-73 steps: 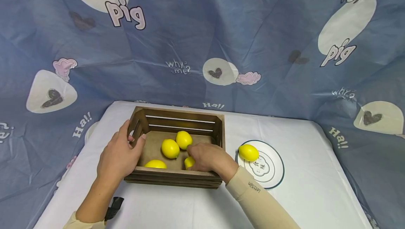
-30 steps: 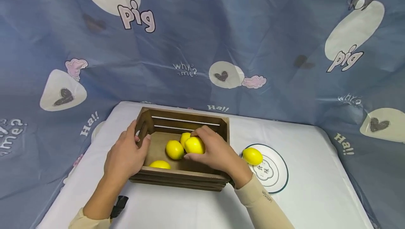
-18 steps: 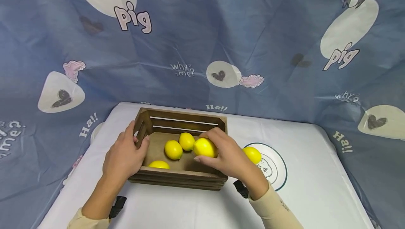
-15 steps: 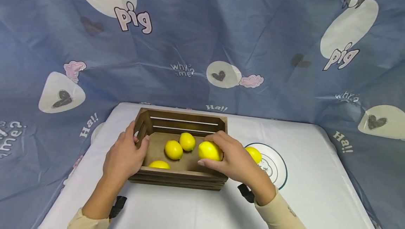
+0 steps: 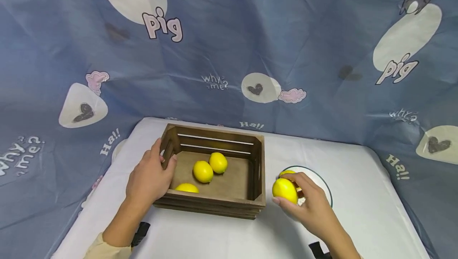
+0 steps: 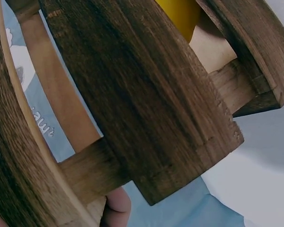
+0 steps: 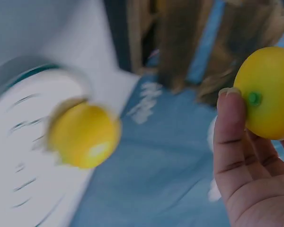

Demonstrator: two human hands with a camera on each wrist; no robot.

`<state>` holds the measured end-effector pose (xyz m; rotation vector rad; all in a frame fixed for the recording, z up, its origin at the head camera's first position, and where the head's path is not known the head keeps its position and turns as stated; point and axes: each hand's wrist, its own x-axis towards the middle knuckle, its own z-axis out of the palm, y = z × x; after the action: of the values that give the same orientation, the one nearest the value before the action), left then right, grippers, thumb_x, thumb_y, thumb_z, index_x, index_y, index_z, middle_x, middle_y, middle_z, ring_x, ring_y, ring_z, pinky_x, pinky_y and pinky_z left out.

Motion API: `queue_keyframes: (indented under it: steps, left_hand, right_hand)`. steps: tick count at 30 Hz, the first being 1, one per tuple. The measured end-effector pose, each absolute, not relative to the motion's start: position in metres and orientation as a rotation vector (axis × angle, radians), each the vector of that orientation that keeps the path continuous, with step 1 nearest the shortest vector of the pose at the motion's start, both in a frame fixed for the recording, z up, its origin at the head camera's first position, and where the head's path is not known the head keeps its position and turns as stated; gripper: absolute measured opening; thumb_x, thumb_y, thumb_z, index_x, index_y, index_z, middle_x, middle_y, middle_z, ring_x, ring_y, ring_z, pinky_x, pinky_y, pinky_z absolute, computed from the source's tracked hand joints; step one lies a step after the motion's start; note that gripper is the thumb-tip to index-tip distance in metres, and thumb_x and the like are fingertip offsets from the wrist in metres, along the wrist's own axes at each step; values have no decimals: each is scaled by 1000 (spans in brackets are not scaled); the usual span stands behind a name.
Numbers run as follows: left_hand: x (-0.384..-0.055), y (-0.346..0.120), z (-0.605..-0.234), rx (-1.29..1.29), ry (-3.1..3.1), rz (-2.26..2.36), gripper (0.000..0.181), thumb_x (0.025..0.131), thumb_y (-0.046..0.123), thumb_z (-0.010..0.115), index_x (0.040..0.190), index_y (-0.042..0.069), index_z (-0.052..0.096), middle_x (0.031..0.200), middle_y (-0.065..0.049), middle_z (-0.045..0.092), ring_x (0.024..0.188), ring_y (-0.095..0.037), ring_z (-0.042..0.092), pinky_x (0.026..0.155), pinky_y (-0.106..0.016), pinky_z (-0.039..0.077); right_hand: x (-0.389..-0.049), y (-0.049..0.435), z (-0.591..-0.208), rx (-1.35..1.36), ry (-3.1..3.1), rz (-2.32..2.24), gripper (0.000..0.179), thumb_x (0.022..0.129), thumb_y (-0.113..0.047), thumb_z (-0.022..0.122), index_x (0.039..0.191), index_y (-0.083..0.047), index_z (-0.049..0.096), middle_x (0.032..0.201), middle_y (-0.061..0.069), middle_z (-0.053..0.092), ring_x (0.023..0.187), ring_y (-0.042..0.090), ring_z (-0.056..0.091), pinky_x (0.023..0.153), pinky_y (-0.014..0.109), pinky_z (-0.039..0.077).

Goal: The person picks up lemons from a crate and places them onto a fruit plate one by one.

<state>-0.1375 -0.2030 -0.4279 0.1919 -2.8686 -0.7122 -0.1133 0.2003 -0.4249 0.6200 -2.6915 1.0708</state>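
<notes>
My right hand point(image 5: 315, 207) pinches a yellow lemon point(image 5: 285, 191) between thumb and fingers, over the left part of a white plate point(image 5: 323, 185) with a dark rim. In the right wrist view the held lemon point(image 7: 270, 94) shows a green stem end. Another lemon point(image 7: 85, 135) lies on the plate; in the head view the hand and held fruit partly hide it. At the brown wooden crate point(image 5: 214, 203), my left hand point(image 5: 148, 177) grips the left end wall, thumb over the inside. Inside the crate are three lemons point(image 5: 202, 171), one partly hidden by the front wall.
A white cloth point(image 5: 200, 239) covers the table under crate and plate. Behind it hangs a blue printed curtain point(image 5: 214, 44). The crate's right wall point(image 5: 260, 167) stands between its inside and the plate.
My right hand has lifted a lemon out of the crate's right part and carried it right, past the wall, to above the plate. The left hand has stayed on the crate.
</notes>
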Motion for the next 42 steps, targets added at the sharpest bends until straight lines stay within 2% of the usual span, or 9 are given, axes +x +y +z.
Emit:
queue_keyframes:
  steps: [2, 5, 11, 18, 23, 26, 29, 33, 42]
  left_hand:
    - [-138, -203, -428, 193, -2865, -706, 74, 97, 49, 45, 153, 5, 23, 98, -13, 56, 74, -29, 59, 57, -45, 46]
    - [-138, -205, -426, 197, -2878, -693, 76, 97, 48, 47, 153, 5, 21, 101, -16, 55, 74, -30, 60, 56, -46, 46]
    - [-136, -206, -424, 192, -2937, -661, 82, 96, 56, 41, 154, 3, 16, 112, -26, 53, 74, -34, 60, 57, -49, 47]
    - [-137, -203, -427, 186, -2938, -677, 83, 96, 58, 39, 154, 4, 17, 108, -22, 54, 72, -31, 59, 56, -47, 47]
    - [-138, -204, -428, 172, -2946, -658, 88, 94, 66, 31, 154, 4, 15, 119, -28, 52, 83, -40, 61, 63, -54, 48]
    - [-139, -205, -427, 156, -2962, -639, 88, 94, 65, 32, 154, 3, 14, 124, -30, 49, 87, -44, 60, 66, -56, 47]
    - [-140, -206, -427, 140, -2975, -629, 86, 95, 60, 37, 154, 2, 13, 123, -31, 48, 87, -44, 60, 66, -55, 48]
    - [-140, -205, -426, 135, -2978, -625, 85, 96, 59, 38, 154, 2, 12, 123, -31, 49, 86, -43, 60, 66, -55, 48]
    - [-139, -204, -425, 154, -2960, -671, 87, 94, 64, 35, 155, 4, 14, 122, -29, 50, 87, -42, 61, 68, -55, 48]
  right_hand:
    - [-108, 215, -436, 534, -2708, 1049, 45, 79, -37, 80, 118, -28, 60, 111, -17, 56, 89, 5, 52, 68, 24, 49]
    - [-102, 232, -449, 378, -2754, 958, 48, 78, -40, 80, 119, -26, 61, 110, -16, 56, 86, 6, 50, 68, 23, 48]
    - [-96, 253, -466, 175, -2802, 784, 53, 78, -43, 79, 120, -16, 61, 103, -5, 55, 82, 13, 48, 66, 26, 43]
    - [-94, 267, -476, 12, -2873, 776, 58, 81, -45, 76, 118, -4, 58, 110, 10, 56, 89, 23, 53, 74, 42, 45]
    - [-93, 271, -486, -32, -2928, 758, 62, 81, -48, 74, 119, -1, 58, 109, 12, 58, 87, 23, 54, 73, 42, 45]
    - [-93, 273, -491, -43, -2958, 732, 64, 82, -50, 73, 119, 0, 58, 107, 12, 59, 84, 23, 53, 72, 41, 44]
    - [-93, 275, -493, -67, -2999, 716, 66, 83, -53, 71, 119, 1, 57, 107, 13, 59, 83, 24, 52, 72, 41, 43]
    - [-92, 275, -495, -94, -3044, 701, 69, 84, -54, 68, 120, 3, 56, 110, 17, 59, 86, 27, 54, 75, 43, 43]
    - [-92, 273, -500, -137, -3086, 687, 65, 86, -42, 71, 124, 8, 53, 116, 25, 57, 92, 32, 55, 81, 49, 44]
